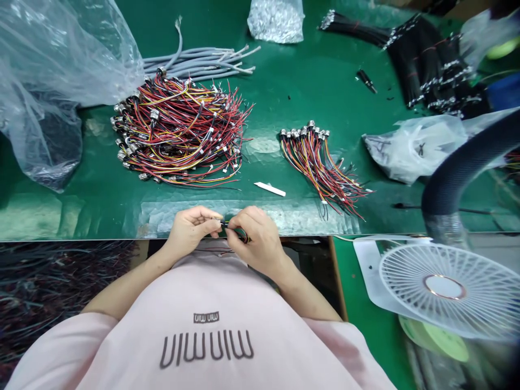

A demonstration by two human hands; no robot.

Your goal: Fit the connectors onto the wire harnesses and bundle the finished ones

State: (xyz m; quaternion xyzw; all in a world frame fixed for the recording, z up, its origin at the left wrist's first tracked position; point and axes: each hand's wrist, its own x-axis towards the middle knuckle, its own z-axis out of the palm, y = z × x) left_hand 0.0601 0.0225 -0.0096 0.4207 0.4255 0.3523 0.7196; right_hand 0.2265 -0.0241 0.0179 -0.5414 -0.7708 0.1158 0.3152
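Observation:
At the table's front edge, my left hand (194,227) and my right hand (255,235) meet over a wired connector (223,223). The fingers of both hands pinch it, left on one end and right on the other. Its dark body shows between the fingertips, and thin wires hang below my right hand; the rest is covered. Beyond my left hand lies a large pile of wired connectors (182,130) with red, yellow, white and black leads. A smaller bundle of wired connectors (320,162) lies beyond my right hand. Between them rests a white pen-like stick (270,189).
Grey cables (199,60) lie behind the large pile. Clear plastic bags (60,59) stand at left, and a bag of small shiny parts (276,21) at the back. Black wire bundles (426,59) lie back right. A black hose (459,168) and white fan (444,287) occupy the right.

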